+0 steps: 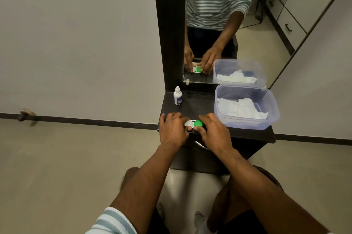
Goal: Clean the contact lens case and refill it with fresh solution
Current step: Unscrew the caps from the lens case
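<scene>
Head view | contact lens case (194, 123) on tabletop (198, 107) front edge | left hand (172, 129) fingers pin white end; right hand (213, 131) fingers clamp green cap (198, 123) | steady the base, then unscrew the cap | solution bottle (177, 96) beyond left fingers.

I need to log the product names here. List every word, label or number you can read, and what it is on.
No text can be read.
Solution bottle: a blue label, its print too small and blurred to read.
Contact lens case: no marking shows on its white and green caps.
Plastic container: no lettering visible.
</scene>
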